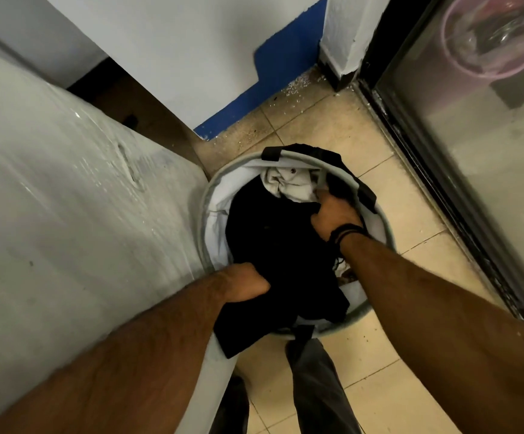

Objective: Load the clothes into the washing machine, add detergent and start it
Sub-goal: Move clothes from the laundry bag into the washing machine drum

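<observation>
A round grey laundry basket (220, 195) with black handle patches stands on the tiled floor in front of me. A large black garment (273, 245) fills it and spills over the near rim. A crumpled white garment (288, 183) lies at the far side. My left hand (245, 283) is closed on the near edge of the black garment. My right hand (335, 217), with dark bands on the wrist, grips the same black garment at the far right of the basket. The washing machine (66, 189) is the pale grey body on the left, touching the basket.
A dark-framed glass door (461, 151) runs along the right, with a pink basin (489, 36) behind it. White walls with a blue base strip (254, 101) close the far end. My legs (313, 386) stand on the beige tiles (395, 355) just behind the basket.
</observation>
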